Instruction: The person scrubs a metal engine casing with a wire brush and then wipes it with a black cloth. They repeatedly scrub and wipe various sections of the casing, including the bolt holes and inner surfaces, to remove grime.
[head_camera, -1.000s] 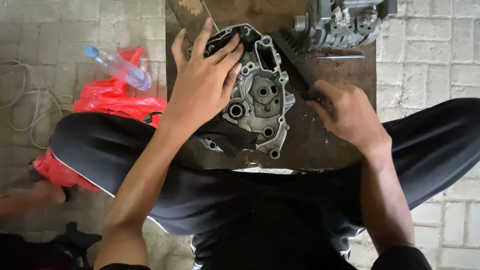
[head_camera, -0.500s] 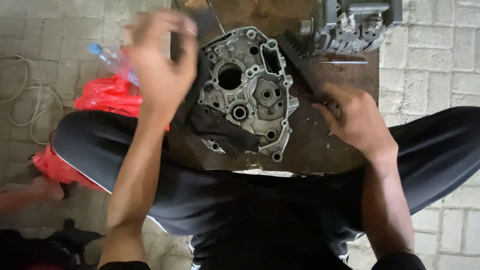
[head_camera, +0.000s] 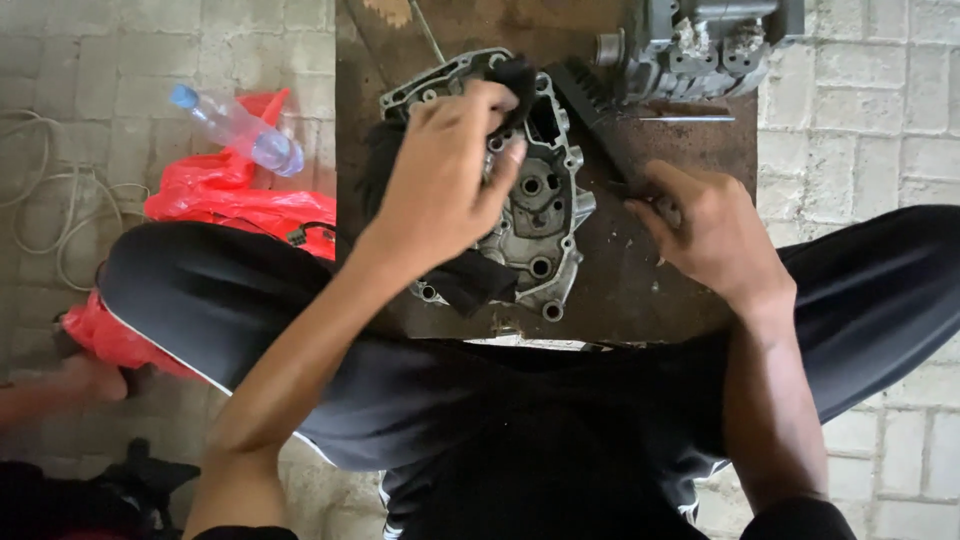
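A grey cast-metal engine case half (head_camera: 540, 215) lies flat on a rusty brown metal table (head_camera: 660, 290) between my knees. My left hand (head_camera: 450, 180) presses a black cloth (head_camera: 470, 280) onto the upper part of the case, fingers bunched on the cloth near its top rim. The cloth's loose end hangs over the case's lower left edge. My right hand (head_camera: 700, 235) rests on the table to the right of the case, closed on the handle of a dark brush (head_camera: 590, 110) whose bristled head points up and left beside the case.
A grey engine block (head_camera: 690, 45) stands at the table's far right corner, a thin metal rod (head_camera: 685, 118) in front of it. On the paved floor to the left lie a red plastic bag (head_camera: 230, 200), a clear water bottle (head_camera: 235, 130) and a pale cord (head_camera: 40, 220).
My left hand lifted up and left off the case with the cloth, then came back down onto its upper part. My right hand stayed put on the brush.
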